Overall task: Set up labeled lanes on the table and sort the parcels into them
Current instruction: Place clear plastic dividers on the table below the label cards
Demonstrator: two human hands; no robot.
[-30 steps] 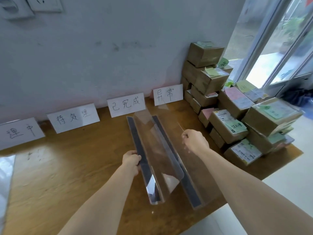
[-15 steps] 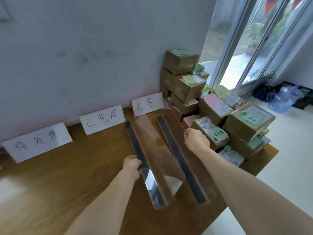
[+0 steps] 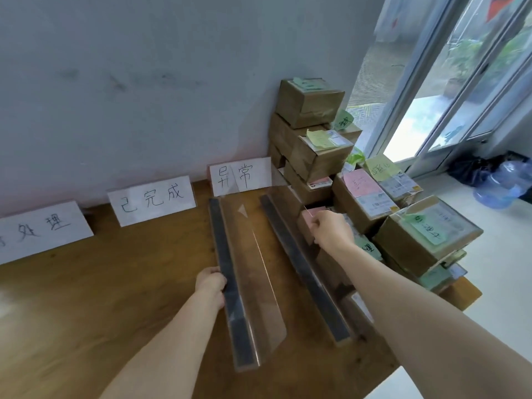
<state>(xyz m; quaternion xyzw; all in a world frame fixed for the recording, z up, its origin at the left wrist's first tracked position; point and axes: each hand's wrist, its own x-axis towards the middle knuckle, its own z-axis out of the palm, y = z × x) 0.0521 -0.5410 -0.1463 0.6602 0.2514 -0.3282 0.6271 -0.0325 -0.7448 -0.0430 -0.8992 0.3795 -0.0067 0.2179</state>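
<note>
Lane setup was in hand: at mid-frame the left hand (image 3: 211, 286) gripped one clear divider (image 3: 250, 283) by its base, and the right hand (image 3: 331, 230) pinched the other divider (image 3: 305, 272) by its top edge. The next move probably called for squaring both. The parcels (image 3: 311, 102) sat stacked at right.

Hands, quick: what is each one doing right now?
Left hand: closed, gripping the left clear divider at its outer edge.
Right hand: closed, pinching the top edge of the right clear divider.
</note>
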